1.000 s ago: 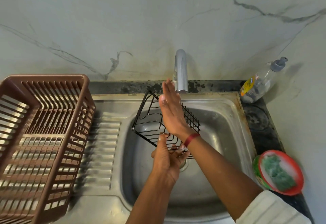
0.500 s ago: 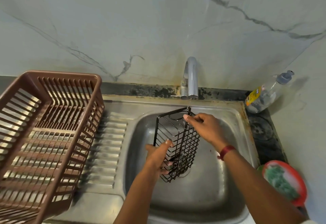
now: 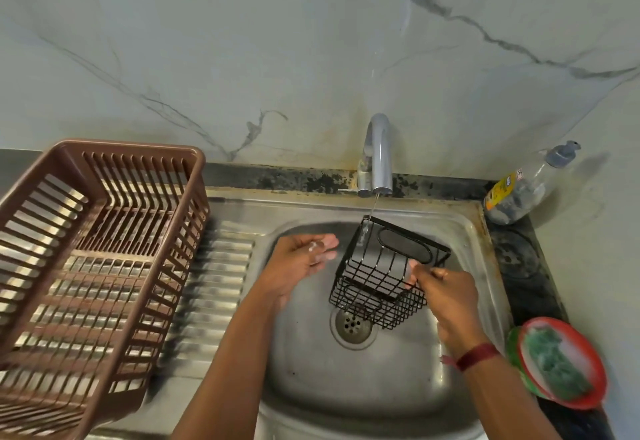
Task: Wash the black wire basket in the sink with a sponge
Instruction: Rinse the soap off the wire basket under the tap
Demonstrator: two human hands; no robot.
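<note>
right hand (image 3: pixel 450 301) is curled on the black wire basket (image 3: pixel 377 283) at its three o'clock edge, left hand (image 3: pixel 294 268) held loosely curled, empty, at nine o'clock.

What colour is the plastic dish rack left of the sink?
The dish rack is brown; head view shows it best.

We find the brown rack (image 3: pixel 138 148) blurred and cut by the left edge. We cannot read the label on the bottle (image 3: pixel 516 193).

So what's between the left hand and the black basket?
Nothing: in the head view, only bare sink steel shows between the left hand and the basket.
</note>
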